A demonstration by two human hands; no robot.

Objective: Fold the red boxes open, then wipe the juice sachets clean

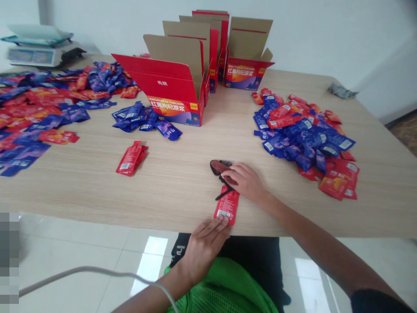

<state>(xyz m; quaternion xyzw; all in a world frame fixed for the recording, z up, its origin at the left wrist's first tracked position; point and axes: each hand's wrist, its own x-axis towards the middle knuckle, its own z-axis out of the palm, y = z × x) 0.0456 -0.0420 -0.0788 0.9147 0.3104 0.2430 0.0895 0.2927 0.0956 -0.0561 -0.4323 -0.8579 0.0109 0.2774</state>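
Observation:
A red pouch (227, 204) lies near the front edge of the table, its printed back and barcode facing up. My left hand (208, 243) rests its straight fingers on the pouch's lower end; the thumb is hidden. Dark sunglasses (220, 167) lie at the pouch's top end, with one temple arm crossing it. My right hand (245, 181) has its fingers curled over the sunglasses, covering part of the frame. To the left, a small stack of red pouches (130, 159) sits apart from both hands.
A mixed pile of blue and red pouches (302, 134) lies right, a larger spread (48, 102) far left. Blue pouches (133, 116) lie beside an open red carton (176, 93). More open cartons (246, 71) stand behind. A scale (39, 54) and grey cloth (341, 91) are farther back.

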